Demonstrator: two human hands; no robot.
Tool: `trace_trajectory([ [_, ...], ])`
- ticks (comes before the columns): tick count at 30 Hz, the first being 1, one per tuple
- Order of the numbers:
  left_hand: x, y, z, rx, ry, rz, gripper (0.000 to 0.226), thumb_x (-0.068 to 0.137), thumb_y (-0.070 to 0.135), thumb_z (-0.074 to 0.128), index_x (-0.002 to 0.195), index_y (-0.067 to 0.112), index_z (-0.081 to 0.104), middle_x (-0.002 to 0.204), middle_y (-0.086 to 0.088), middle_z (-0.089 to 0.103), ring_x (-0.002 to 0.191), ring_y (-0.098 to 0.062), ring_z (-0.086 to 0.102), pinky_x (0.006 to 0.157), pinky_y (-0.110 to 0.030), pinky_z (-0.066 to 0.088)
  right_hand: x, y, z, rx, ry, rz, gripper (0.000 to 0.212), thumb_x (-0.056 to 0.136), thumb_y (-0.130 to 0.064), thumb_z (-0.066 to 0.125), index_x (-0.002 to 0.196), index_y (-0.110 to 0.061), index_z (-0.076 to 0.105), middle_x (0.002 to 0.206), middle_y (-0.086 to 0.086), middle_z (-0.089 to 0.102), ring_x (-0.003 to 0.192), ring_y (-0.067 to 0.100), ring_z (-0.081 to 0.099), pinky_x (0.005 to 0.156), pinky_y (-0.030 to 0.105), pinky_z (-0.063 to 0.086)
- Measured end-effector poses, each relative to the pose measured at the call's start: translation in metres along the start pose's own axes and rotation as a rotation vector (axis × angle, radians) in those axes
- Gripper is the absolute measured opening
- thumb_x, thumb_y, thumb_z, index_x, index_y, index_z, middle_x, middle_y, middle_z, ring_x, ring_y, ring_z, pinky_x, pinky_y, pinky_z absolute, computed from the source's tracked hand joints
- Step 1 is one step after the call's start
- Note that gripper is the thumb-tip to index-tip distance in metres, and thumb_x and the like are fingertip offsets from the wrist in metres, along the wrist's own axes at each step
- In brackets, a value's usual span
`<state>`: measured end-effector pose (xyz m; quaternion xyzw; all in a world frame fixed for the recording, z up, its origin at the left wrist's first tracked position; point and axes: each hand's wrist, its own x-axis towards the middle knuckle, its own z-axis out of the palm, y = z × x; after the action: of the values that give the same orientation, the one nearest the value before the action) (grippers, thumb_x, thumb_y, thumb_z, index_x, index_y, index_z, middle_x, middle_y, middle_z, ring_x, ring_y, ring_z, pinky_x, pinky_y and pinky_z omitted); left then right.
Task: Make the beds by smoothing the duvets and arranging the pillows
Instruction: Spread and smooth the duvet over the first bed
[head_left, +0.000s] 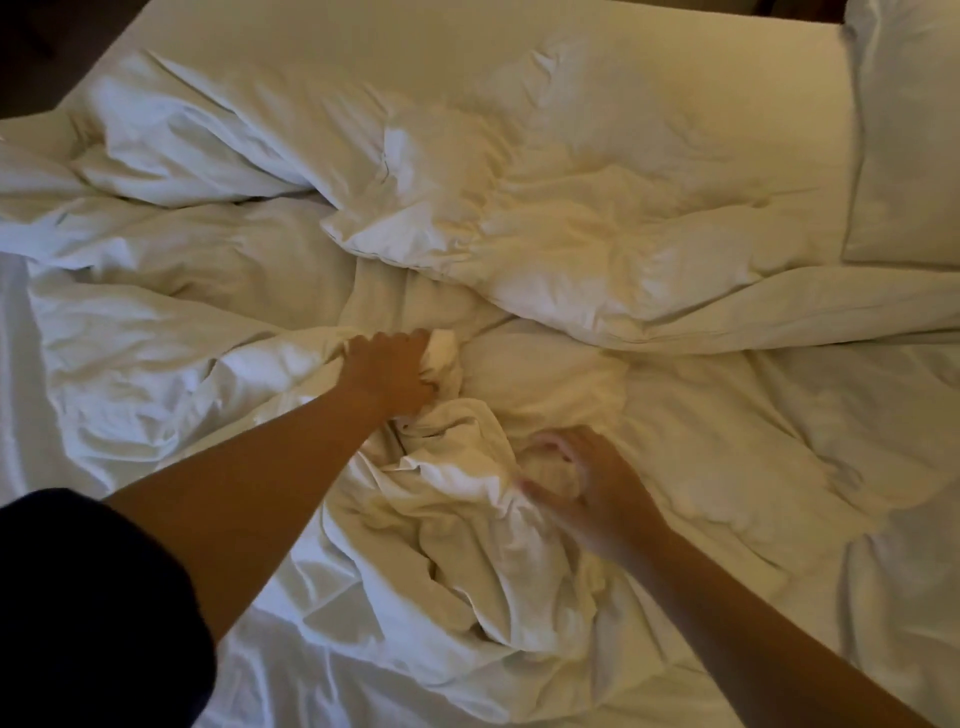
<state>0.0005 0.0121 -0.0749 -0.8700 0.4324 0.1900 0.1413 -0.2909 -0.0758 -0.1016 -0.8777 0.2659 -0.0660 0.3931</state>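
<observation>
Barely begun, I'd say: the white duvet lies crumpled across mid-frame. Left hand has its grip bunched on a fold; right hand is blurred, seemingly clutching fabric. One pillow sits upper right.

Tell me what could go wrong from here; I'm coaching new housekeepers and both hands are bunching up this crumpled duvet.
1. The left hand and right hand grip the near duvet at bunched folds, not at an edge, so pulling may tighten the tangle rather than spread it.
2. A second duvet overlaps it just beyond the hands and could be dragged along.
3. The pillow lies at the far duvet's right end, so a hard tug might shift it.
</observation>
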Motion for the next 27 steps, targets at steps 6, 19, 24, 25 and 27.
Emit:
trace_trajectory([
  [6, -0.005, -0.067, 0.019, 0.034, -0.041, -0.251, 0.035, 0.097, 0.043, 0.051, 0.128, 0.027, 0.047, 0.125, -0.007, 0.06, 0.118, -0.035, 0.057, 0.103, -0.053, 0.042, 0.059, 0.022, -0.04, -0.302, -0.041, 0.097, 0.059, 0.086, -0.051, 0.07, 0.137, -0.025, 0.058, 0.124, 0.001, 0.061, 0.116, 0.03, 0.057, 0.09, 0.045, 0.053],
  [19, 0.058, -0.041, -0.003, -0.525, 0.154, -0.215, 0.117, 0.08, 0.062, 0.075, 0.163, 0.023, 0.001, 0.17, -0.013, -0.007, 0.157, -0.035, -0.003, 0.126, -0.053, 0.007, 0.173, -0.018, 0.003, -0.501, -0.143, -0.028, 0.083, 0.09, -0.055, 0.063, 0.16, -0.025, 0.032, 0.157, 0.005, 0.043, 0.143, 0.033, 0.041, 0.115, 0.049, 0.038],
  [24, 0.055, -0.04, 0.021, -0.797, 0.034, -0.491, 0.136, 0.065, 0.059, 0.089, 0.162, 0.017, 0.004, 0.164, -0.015, 0.021, 0.151, -0.035, 0.026, 0.12, -0.049, 0.03, 0.212, -0.007, -0.025, -0.422, 0.088, 0.078, 0.091, 0.089, -0.057, 0.061, 0.162, -0.013, 0.03, 0.166, 0.015, 0.031, 0.153, 0.036, 0.029, 0.121, 0.049, 0.028],
  [25, 0.055, -0.04, 0.023, -0.764, 0.031, -0.473, 0.13, 0.064, 0.059, 0.089, 0.16, 0.016, 0.013, 0.159, -0.014, 0.033, 0.145, -0.036, 0.036, 0.116, -0.048, 0.036, 0.219, -0.005, -0.035, -0.39, 0.159, 0.089, 0.093, 0.089, -0.052, 0.068, 0.162, -0.011, 0.028, 0.167, 0.016, 0.028, 0.154, 0.035, 0.027, 0.123, 0.049, 0.027],
  [27, 0.052, -0.033, 0.02, -0.63, 0.036, -0.362, 0.106, 0.07, 0.059, 0.084, 0.153, 0.017, 0.032, 0.151, -0.013, 0.046, 0.138, -0.036, 0.045, 0.112, -0.047, 0.037, 0.234, -0.002, -0.055, -0.284, 0.301, 0.124, 0.096, 0.089, -0.047, 0.073, 0.162, -0.008, 0.026, 0.167, 0.017, 0.029, 0.155, 0.034, 0.026, 0.125, 0.046, 0.025],
])
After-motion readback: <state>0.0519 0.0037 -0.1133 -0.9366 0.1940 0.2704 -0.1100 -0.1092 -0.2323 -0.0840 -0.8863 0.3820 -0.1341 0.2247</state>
